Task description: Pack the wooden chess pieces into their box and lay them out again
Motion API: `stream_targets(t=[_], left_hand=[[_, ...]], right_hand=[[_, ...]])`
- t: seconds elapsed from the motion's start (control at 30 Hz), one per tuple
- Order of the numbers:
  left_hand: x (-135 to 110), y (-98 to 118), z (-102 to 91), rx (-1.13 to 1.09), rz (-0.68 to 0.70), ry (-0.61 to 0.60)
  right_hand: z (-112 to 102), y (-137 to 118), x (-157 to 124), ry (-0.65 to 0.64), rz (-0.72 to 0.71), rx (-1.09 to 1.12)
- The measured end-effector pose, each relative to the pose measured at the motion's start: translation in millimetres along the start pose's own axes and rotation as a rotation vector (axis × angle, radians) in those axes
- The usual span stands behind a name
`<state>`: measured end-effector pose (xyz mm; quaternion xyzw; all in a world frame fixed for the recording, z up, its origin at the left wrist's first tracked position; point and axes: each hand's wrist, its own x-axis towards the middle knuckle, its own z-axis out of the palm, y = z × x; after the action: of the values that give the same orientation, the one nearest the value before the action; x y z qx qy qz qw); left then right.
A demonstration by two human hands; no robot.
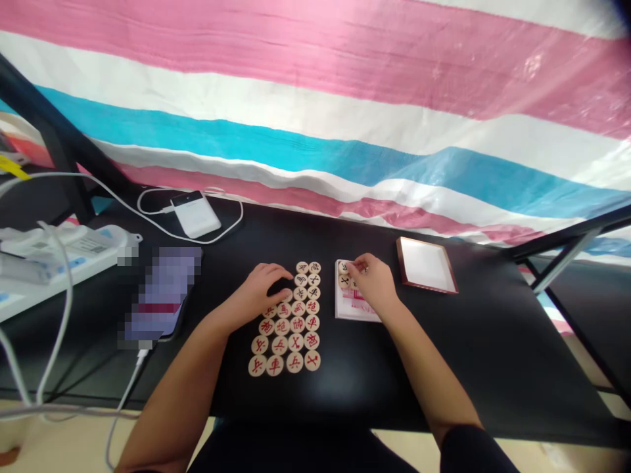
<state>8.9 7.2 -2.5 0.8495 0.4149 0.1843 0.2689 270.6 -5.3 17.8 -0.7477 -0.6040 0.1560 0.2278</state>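
Observation:
Several round wooden chess pieces (290, 325) with red and black characters lie in rows on the black table (493, 341). My left hand (259, 291) rests on the upper left of the rows, fingers curled over a piece near the top. My right hand (372, 281) is over a white box (351, 310) to the right of the rows, its fingers pinched on a piece at the box's far left corner. Two or three pieces lie in that corner of the box.
A white-lined lid or tray with a dark rim (426, 264) lies right of the box. A white phone-like device on a cable (196, 213) lies far left, a blurred phone (160, 295) nearer, a power strip with cables (54, 253) at the left edge. A striped tarp (345, 98) hangs behind.

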Motion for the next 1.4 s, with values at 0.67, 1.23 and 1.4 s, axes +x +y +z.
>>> stream_targets(t=[0.67, 1.23, 1.4], left_hand=[[-1, -1, -6.6, -0.082, -0.007, -0.113], [2, 5, -10.4, -0.121, -0.106, 0.053], [3, 10, -10.5, -0.26, -0.14, 0.114]], right_hand=[[6, 0, -5, -0.029, -0.116, -0.051], [6, -8, -7, 0.008, -0.118, -0.065], [0, -18, -15, 0.076, -0.145, 0.005]])
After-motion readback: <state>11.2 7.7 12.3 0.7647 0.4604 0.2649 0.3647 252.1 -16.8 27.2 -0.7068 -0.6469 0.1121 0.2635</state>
